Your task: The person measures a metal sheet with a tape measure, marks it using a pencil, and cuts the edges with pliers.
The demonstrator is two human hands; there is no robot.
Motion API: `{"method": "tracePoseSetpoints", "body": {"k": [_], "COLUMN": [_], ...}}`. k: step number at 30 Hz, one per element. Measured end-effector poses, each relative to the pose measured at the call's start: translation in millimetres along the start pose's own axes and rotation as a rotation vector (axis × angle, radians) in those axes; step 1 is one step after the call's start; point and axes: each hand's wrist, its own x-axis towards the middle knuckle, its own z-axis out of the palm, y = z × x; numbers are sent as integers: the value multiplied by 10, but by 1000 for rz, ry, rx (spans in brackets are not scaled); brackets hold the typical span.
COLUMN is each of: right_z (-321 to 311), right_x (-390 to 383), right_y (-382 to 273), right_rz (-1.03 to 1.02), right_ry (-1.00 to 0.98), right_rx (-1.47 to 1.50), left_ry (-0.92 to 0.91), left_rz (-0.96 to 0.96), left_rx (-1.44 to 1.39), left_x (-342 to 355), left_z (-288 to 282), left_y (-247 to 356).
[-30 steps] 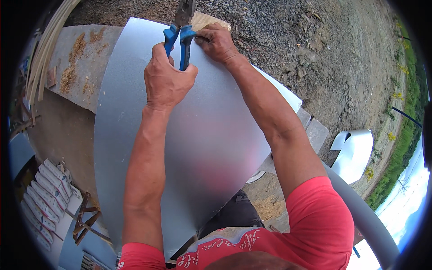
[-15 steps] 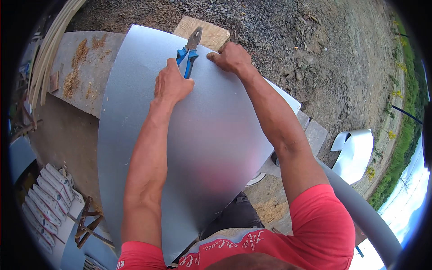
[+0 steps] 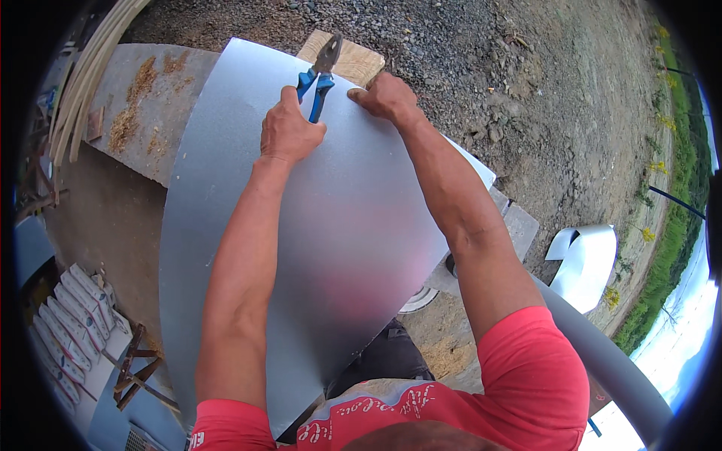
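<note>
A large, smooth, silver-grey metal sheet (image 3: 218, 165) spreads out in front of me, its far edge lying over a light wooden block (image 3: 358, 62). Combination pliers (image 3: 323, 89) with blue handles are in my left hand (image 3: 292, 129), which is closed around the handle ends above the sheet. Their handles stand apart, and the dark jaws point away over the far edge, above the block. My right hand (image 3: 387, 98) is closed on that same edge just right of the pliers, thumb on top; its fingers underneath are hidden.
Under the sheet runs a grey slab (image 3: 113, 113) scattered with sawdust. Long thin wooden strips (image 3: 83, 98) lie at the far left, above stacked white packages (image 3: 71, 323). Gravel covers the ground beyond. On the right are a curled metal offcut (image 3: 585, 259) and a thick grey pipe (image 3: 602, 353).
The pliers have shifted slightly farther out over the far edge and tilted a little. My right hand keeps its hold on the sheet. The whole view has drifted slightly.
</note>
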Motion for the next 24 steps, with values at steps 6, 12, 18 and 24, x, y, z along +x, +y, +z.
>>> {"method": "tracePoseSetpoints", "body": {"k": [6,12,18,24], "right_z": [-84,-82,1021,1946], "right_x": [-85,-1127,-2805,-3766], "right_y": [19,1063,2305,1911], "right_rz": [-1,-240,602,612], "right_ry": [-17,534,329,-343], "right_rx": [-70,-171,801,1434], "left_ry": [56,67,29,-178], "left_rz": [-49,-242,-506,-560], "left_rx": [-130,-115,-110,-62], "left_x": [-406,-1871,-3341,-3786], "left_z": [-276,-44,-83,-242], "left_y": [31,-1088,-1648,-1563]}}
